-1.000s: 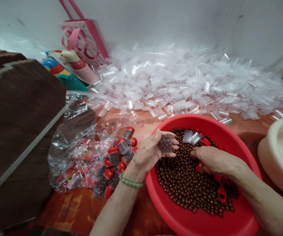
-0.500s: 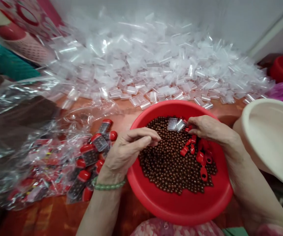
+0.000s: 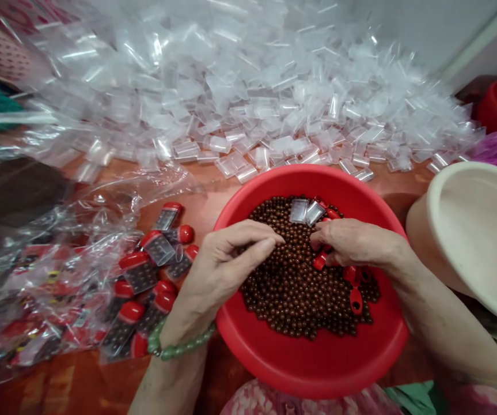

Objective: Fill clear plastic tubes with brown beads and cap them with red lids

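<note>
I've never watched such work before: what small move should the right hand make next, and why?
Probably the right hand should pinch the red piece by its fingertips: it is within easy reach, and the filled cases beside the red basin have red tops. Whether the left hand holds anything is hidden.

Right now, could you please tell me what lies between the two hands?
The head view shows small brown balls, lying in the red basin, between the left hand and the right hand.
</note>
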A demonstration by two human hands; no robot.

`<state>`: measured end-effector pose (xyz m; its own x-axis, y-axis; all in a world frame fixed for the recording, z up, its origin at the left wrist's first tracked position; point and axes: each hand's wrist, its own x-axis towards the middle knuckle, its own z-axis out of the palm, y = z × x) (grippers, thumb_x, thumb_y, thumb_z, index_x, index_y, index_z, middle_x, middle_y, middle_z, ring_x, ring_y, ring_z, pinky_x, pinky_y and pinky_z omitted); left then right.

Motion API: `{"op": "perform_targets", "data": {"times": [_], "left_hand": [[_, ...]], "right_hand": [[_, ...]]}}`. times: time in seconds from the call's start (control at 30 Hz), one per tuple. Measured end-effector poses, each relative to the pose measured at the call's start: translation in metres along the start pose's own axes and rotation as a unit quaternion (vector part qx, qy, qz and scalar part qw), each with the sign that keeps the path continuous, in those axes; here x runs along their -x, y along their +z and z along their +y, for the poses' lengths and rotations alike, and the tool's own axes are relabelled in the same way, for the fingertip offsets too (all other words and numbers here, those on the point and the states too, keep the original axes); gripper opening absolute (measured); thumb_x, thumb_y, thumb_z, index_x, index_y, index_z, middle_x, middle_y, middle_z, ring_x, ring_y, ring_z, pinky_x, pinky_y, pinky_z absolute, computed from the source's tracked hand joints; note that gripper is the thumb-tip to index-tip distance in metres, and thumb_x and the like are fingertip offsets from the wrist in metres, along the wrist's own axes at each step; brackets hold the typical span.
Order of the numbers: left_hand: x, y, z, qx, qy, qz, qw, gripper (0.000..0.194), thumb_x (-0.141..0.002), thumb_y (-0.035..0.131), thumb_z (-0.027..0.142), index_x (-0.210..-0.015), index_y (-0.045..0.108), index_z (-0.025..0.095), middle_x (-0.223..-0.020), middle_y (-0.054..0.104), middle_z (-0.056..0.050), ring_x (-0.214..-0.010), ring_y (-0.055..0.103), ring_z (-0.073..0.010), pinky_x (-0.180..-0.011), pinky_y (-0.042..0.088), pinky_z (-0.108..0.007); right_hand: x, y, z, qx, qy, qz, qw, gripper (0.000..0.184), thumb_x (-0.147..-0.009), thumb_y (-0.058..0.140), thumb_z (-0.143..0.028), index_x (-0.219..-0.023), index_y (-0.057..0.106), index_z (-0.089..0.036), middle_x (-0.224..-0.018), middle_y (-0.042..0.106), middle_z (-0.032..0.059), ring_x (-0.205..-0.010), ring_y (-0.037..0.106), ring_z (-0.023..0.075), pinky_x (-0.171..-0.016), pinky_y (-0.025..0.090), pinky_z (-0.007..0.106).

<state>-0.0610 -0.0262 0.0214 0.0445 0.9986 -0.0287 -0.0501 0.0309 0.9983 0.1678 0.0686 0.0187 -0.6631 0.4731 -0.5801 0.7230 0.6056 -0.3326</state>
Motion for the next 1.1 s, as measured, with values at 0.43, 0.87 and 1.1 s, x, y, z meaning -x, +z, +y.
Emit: {"op": "perform_targets", "data": {"times": [0.43,0.87,1.1], "left_hand": [[-0.003,-0.004,-0.001,0.048,0.003,0.002,0.999,0.01,-0.083,0.07,0.024,-0.078,0.077,0.019,-0.082,0.074,-0.004,-0.079,0.065,-0.0164,-0.075,0.05,-0.027],[-0.007,-0.009,-0.003,0.141,-0.146,-0.107,0.973,0.046,-0.082,0.065,0.061,-0.092,0.071,0.016,-0.093,0.068,-0.007,-0.085,0.064,-0.0182,-0.073,0.053,-0.029],[-0.004,-0.006,-0.005,0.188,-0.158,-0.104,0.964,0.032,-0.077,0.078,0.024,-0.104,0.062,0.017,-0.102,0.069,-0.008,-0.101,0.064,-0.0182,-0.086,0.052,-0.03]], "right_hand": [[-0.002,-0.006,-0.005,0.0,-0.043,0.07,0.997,0.021,-0.097,0.048,-0.031,-0.081,0.055,-0.019,-0.075,0.057,0.0032,-0.064,0.05,0.0158,-0.065,0.036,0.031],[0.002,-0.014,-0.022,-0.443,-0.079,0.078,0.89,0.03,-0.096,0.053,-0.048,-0.103,0.055,-0.019,-0.074,0.06,-0.0012,-0.059,0.061,0.0114,-0.052,0.044,0.022],[-0.003,-0.009,-0.022,-0.453,-0.089,0.162,0.872,0.038,-0.094,0.056,-0.049,-0.111,0.064,-0.016,-0.064,0.053,-0.0035,-0.053,0.046,0.0089,-0.049,0.034,0.022]]}}
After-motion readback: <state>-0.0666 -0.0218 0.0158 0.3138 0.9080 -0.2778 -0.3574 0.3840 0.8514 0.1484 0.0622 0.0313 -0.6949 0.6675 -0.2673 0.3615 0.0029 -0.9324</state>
